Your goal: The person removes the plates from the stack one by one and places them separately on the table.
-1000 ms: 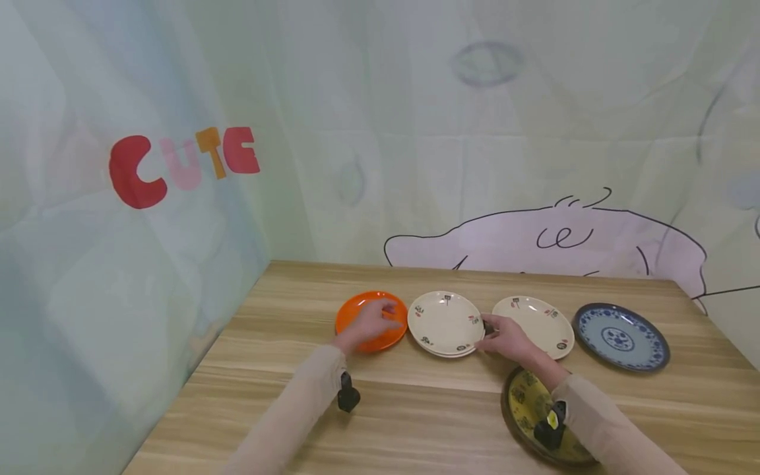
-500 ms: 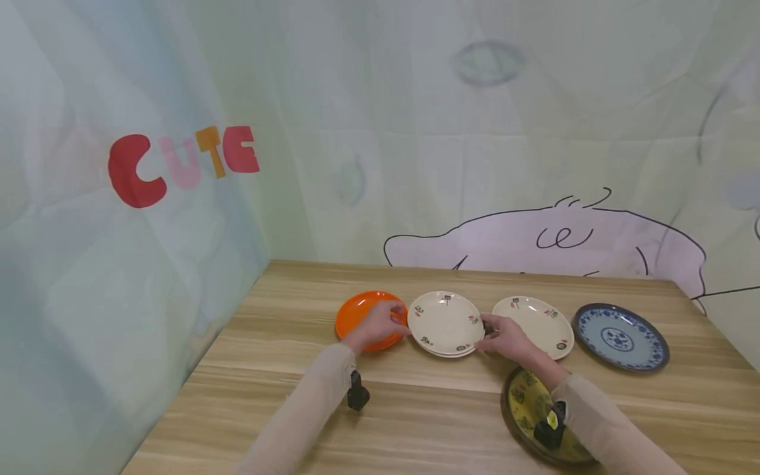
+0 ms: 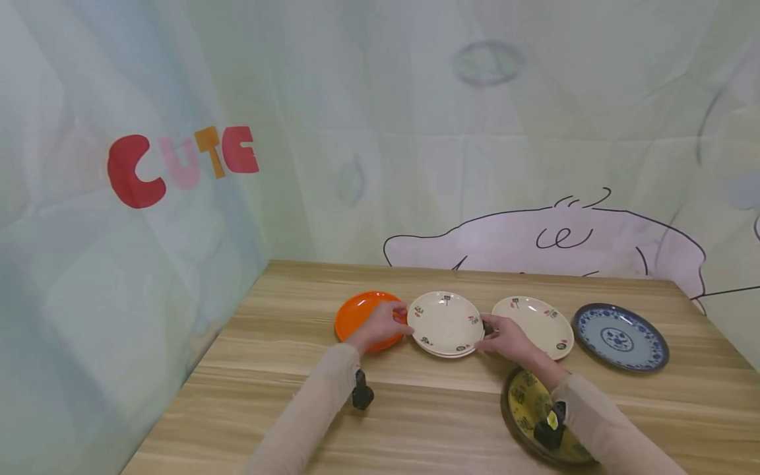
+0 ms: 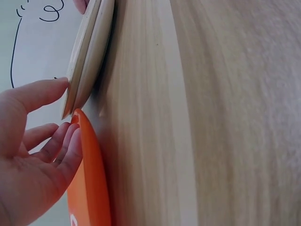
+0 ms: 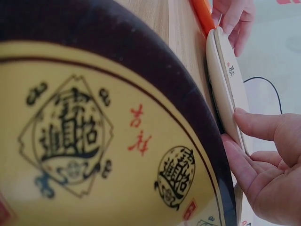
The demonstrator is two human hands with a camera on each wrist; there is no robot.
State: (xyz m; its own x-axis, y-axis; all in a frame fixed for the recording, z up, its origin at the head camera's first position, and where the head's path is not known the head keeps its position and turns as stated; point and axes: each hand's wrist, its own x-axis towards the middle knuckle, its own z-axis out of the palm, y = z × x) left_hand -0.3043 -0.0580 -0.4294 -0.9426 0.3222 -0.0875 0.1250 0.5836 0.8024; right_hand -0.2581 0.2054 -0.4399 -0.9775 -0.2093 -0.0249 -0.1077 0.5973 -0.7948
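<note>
Two stacked cream plates [image 3: 445, 323] with small printed motifs sit in the middle of a row. My left hand [image 3: 380, 326] is at their left side. In the left wrist view its thumb [image 4: 47, 92] is at the stack's rim, while the loosely bent fingers are right at the rim of the orange plate [image 4: 91, 183]. From the right side my right hand [image 3: 505, 338] grips the stack. In the right wrist view its thumb [image 5: 258, 125] lies on the upper plate's edge, with the fingers lower down along the stack's side.
Right of the stack lie another cream plate [image 3: 528, 320] and a blue-patterned plate [image 3: 617, 336]. A yellow plate with a dark rim [image 3: 522, 409] is under the right forearm, nearer the front. The wooden table [image 3: 415, 422] ends at a printed curtain [image 3: 368, 165].
My left hand has moved right, from over the orange plate to the left rim of the stacked cream plates. The right hand has stayed at their right side.
</note>
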